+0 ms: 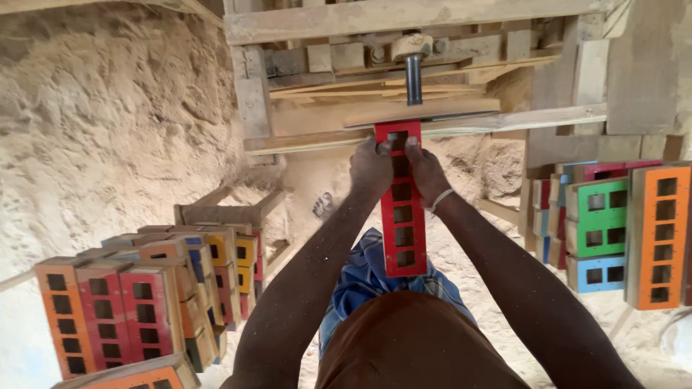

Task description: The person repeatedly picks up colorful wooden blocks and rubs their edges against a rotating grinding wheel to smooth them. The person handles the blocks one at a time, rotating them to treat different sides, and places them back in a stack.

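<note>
The person is standing over sandy ground and is holding a long red wooden mould [402, 238] with a row of square holes along it. The left hand [370, 169] and the right hand [427, 173] are both gripping its far end, side by side, with the fingers closed around the edges. The mould is pointing away from the body, and its far end is lying against the front edge of a rough wooden workbench [425, 115], just below a dark metal spindle [414, 78] that is hanging from a round wooden head.

The mould is looking stiff and rather light, I think, because it is thin painted wood with many openings. The painted face may be a little smooth, so the plain side edges are probably the safest place for taking hold, as both hands are doing now. The thin bars between the holes could break if it is twisted.

No labels or signs are showing. On the left, a stack of similar frames [137, 310] in orange, red, yellow and blue is standing on edge. On the right, more frames [613, 230] in green, blue and orange are standing, well apart from the hands.
</note>
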Tool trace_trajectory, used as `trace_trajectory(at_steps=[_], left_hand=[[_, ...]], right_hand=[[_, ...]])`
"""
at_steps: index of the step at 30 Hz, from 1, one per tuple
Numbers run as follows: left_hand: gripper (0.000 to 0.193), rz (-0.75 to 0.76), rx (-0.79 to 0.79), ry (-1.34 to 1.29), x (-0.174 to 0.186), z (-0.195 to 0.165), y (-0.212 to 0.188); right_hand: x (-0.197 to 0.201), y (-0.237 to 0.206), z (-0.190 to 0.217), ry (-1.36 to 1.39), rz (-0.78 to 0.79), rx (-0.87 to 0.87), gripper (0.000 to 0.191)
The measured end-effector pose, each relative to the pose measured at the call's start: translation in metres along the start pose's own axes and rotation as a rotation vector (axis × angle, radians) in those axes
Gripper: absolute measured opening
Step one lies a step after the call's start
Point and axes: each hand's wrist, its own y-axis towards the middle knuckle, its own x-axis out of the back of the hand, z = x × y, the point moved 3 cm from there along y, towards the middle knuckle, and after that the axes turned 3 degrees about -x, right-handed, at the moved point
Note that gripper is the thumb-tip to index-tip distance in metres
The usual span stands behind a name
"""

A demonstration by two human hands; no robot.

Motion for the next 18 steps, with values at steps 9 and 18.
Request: trace_trajectory(at_steps=[9, 18], left_hand=[[0.030, 0.001, 0.013, 0.056, -0.093, -0.035, -0.002], [0.033, -0.037, -0.476, 0.126, -0.079, -0.059, -0.037]], right_hand=[[0.083, -0.012, 0.030, -0.040, -0.035, 0.036, 0.061], [0.101, -0.048, 0.048, -0.237, 0.092, 0.216, 0.056]])
